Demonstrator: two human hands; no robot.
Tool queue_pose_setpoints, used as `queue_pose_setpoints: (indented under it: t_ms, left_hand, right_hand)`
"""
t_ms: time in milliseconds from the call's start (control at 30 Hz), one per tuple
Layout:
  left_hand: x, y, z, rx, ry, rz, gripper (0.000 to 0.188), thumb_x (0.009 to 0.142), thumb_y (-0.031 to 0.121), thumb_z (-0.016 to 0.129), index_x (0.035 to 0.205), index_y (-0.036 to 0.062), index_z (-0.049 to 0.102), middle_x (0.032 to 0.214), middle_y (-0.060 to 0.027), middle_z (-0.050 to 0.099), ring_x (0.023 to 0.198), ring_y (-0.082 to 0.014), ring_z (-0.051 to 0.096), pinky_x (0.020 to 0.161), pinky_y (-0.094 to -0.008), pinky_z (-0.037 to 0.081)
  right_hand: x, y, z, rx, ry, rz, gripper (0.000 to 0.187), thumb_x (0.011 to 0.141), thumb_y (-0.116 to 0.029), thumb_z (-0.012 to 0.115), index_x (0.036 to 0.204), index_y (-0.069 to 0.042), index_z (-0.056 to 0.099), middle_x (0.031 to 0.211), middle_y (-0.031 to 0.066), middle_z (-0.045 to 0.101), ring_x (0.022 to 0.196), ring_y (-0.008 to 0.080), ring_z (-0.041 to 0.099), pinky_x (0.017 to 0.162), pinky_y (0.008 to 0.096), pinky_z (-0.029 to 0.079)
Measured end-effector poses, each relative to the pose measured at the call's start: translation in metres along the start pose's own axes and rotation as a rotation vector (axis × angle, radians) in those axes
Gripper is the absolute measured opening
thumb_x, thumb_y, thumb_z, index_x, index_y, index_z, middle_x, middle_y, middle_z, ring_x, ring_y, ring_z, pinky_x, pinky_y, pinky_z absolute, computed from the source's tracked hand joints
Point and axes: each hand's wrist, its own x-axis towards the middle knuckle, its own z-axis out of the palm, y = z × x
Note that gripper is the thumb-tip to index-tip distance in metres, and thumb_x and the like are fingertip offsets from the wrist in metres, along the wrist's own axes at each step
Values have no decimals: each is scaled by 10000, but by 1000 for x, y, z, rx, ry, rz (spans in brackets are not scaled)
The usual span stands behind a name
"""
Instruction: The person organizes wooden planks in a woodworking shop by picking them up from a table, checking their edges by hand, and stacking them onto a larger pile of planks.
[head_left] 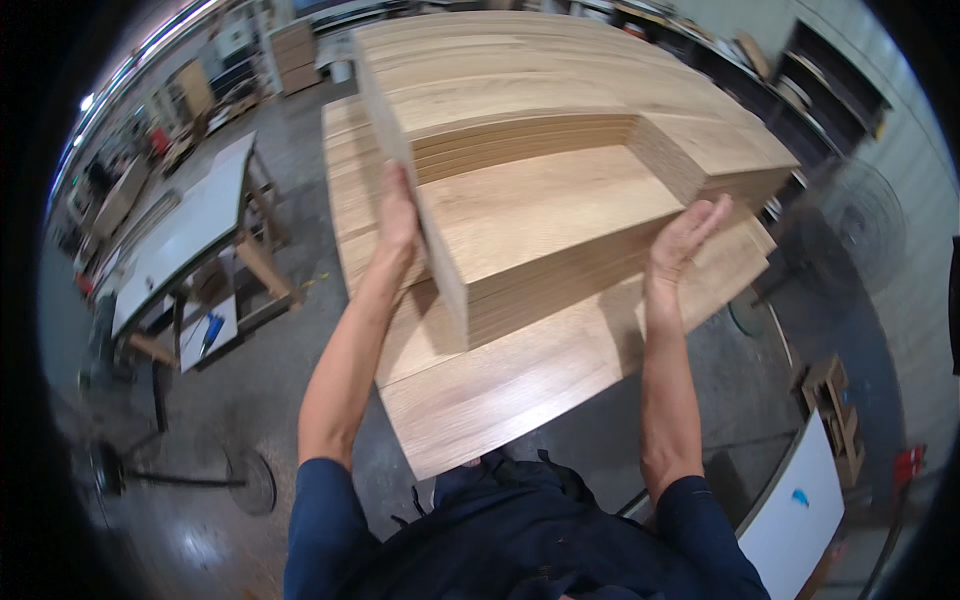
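1. Boards [550, 200] with pale wood grain lie in a pile in the middle of the scene, between the two hands. At the far side and at the right, its layers stand higher around a lower surface.
2. Left hand [398, 215] is flat against the left side of the pile; its fingers are straight and not closed around anything.
3. Right hand [685, 240] is at the near right corner, with fingers spread and not grasping. Whether its palm touches the edges, I cannot tell.
4. Under the pile are wider boards [510, 390], which reach nearer to the person; what carries them is hidden.
5. For making the edges even, I judge it good to push with flat palms, equally from left and right, and low enough to meet every layer. Pushing too hard on one side could slide the upper layers.
6. White desk [190, 235] stands at the left, well apart.
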Motion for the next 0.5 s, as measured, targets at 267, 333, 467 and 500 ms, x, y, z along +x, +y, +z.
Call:
queue_pose_setpoints:
  t_ms: [267,333,467,500]
  left_hand:
    - [-112,52,-74,383,4,246,607,1054,382,431,1475,-52,376,1437,-228,483,1304,-303,503,1122,-421,357]
    - [-153,62,-88,510,-32,278,477,1065,247,425,1400,-89,469,1292,-221,606,1176,-294,603,1062,-395,429]
    - [-218,72,-73,664,82,388,376,1048,129,439,1318,-107,553,1166,-202,677,1075,-252,648,976,-356,486]
    - [-230,73,-64,685,113,449,352,1039,104,457,1301,-102,570,1146,-194,685,1048,-240,656,949,-341,501]
  right_hand:
    - [-44,29,-179,-221,-49,115,551,1061,-266,405,1503,49,309,1572,222,314,1471,335,280,1199,398,212]
    - [-68,39,-250,-341,-42,188,546,1054,-266,421,1490,52,335,1559,223,336,1460,338,300,1195,400,224]
    - [-113,58,-369,-597,29,308,538,1044,-276,451,1461,56,381,1525,230,383,1431,355,345,1182,411,256]
    - [-127,56,-397,-665,55,336,537,1041,-281,457,1454,57,391,1515,233,397,1423,360,357,1178,414,265]
